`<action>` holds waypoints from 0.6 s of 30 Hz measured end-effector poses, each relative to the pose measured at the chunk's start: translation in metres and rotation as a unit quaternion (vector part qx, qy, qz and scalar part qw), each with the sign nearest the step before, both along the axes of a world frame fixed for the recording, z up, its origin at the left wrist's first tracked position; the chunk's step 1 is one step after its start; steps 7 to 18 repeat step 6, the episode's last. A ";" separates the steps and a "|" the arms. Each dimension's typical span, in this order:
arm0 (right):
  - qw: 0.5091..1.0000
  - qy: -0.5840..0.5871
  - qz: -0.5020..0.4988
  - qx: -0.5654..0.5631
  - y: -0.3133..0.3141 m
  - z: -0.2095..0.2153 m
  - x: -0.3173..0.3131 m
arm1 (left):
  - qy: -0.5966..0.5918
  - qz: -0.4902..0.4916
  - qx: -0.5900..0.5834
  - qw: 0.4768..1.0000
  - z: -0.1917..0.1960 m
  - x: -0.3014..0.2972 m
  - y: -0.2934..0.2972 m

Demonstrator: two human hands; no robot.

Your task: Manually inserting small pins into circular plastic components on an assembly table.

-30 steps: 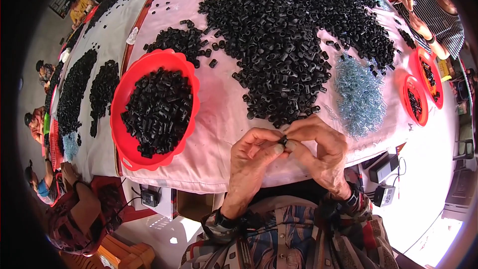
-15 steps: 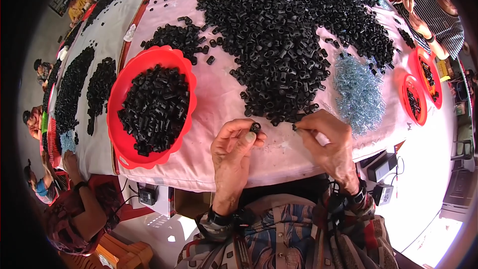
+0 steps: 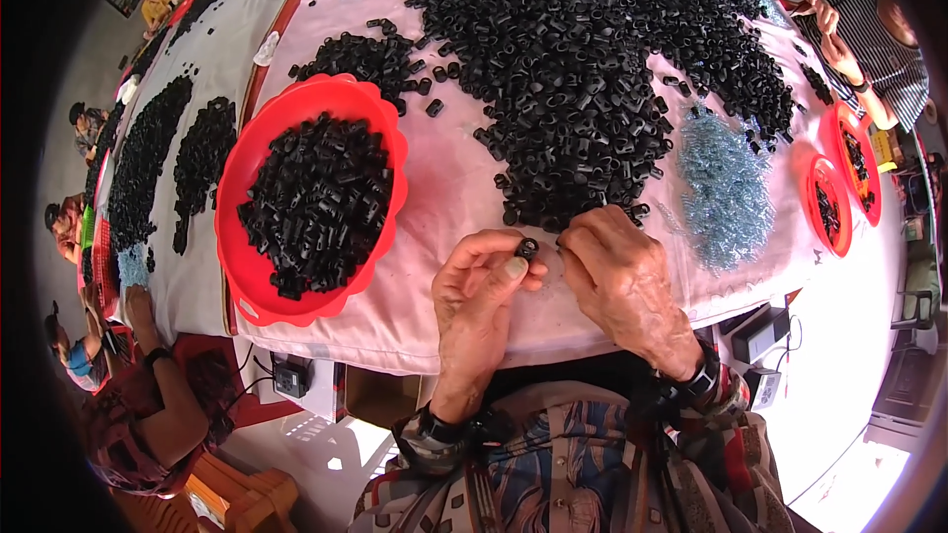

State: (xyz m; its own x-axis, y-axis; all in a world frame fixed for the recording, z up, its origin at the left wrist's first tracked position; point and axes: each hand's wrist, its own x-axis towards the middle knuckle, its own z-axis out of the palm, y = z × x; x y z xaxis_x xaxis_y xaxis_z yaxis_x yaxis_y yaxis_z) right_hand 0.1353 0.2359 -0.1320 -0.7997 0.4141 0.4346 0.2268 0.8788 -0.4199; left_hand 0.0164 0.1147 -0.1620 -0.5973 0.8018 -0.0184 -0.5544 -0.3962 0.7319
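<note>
My left hand (image 3: 476,296) pinches a short black plastic cap (image 3: 528,249) between thumb and fingers, its round hollow end turned up. Close by on the right, my right hand (image 3: 624,271) has its fingertips pressed together; a dark speck shows at the tips, too small to name. A big heap of similar black plastic caps (image 3: 573,109) spreads over the cloth just beyond both hands. To the right of it lies a pile of small shiny clear-blue pieces (image 3: 726,192). A red scalloped basin (image 3: 237,237) full of black plastic parts stands left of my left hand.
Pink cloth (image 3: 434,202) covers the table, whose near edge curves before my waist. Two more red bowls (image 3: 828,232) stand at the right, near another person's hands (image 3: 839,49). A co-worker's arm (image 3: 163,375) reaches in at lower left. Black power adapters (image 3: 758,334) hang below the right edge.
My right hand has moved left toward the left hand and turned, so its back now faces up more. The left hand keeps its grip on the cap. The whole view has shifted slightly.
</note>
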 end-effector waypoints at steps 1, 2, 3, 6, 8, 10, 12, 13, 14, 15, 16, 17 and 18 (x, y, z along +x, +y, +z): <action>1.000 0.000 0.006 -0.008 0.000 0.000 0.001 | 0.000 -0.002 0.003 1.000 0.000 0.000 0.000; 1.000 0.000 0.011 -0.017 0.000 0.000 0.002 | 0.000 0.000 0.003 1.000 0.000 0.000 -0.001; 1.000 0.000 0.012 -0.016 0.000 0.000 0.003 | 0.005 -0.004 0.006 1.000 -0.001 -0.001 0.000; 0.999 0.018 0.027 0.001 0.002 -0.002 0.003 | 0.015 -0.002 0.000 1.000 -0.002 0.001 0.000; 0.999 0.018 0.027 0.001 0.002 -0.002 0.003 | 0.015 -0.002 0.000 1.000 -0.002 0.001 0.000; 0.999 0.018 0.027 0.001 0.002 -0.002 0.003 | 0.015 -0.002 0.000 1.000 -0.002 0.001 0.000; 0.999 0.018 0.027 0.001 0.002 -0.002 0.003 | 0.015 -0.002 0.000 1.000 -0.002 0.001 0.000; 0.999 0.018 0.027 0.001 0.002 -0.002 0.003 | 0.015 -0.002 0.000 1.000 -0.002 0.001 0.000; 0.999 0.018 0.027 0.001 0.002 -0.002 0.003 | 0.015 -0.002 0.000 1.000 -0.002 0.001 0.000; 0.999 0.018 0.027 0.001 0.002 -0.002 0.003 | 0.015 -0.002 0.000 1.000 -0.002 0.001 0.000; 0.999 0.018 0.027 0.001 0.002 -0.002 0.003 | 0.015 -0.002 0.000 1.000 -0.002 0.001 0.000; 0.999 0.018 0.027 0.001 0.002 -0.002 0.003 | 0.015 -0.002 0.000 1.000 -0.002 0.001 0.000; 0.999 0.018 0.027 0.001 0.002 -0.002 0.003 | 0.015 -0.002 0.000 1.000 -0.002 0.001 0.000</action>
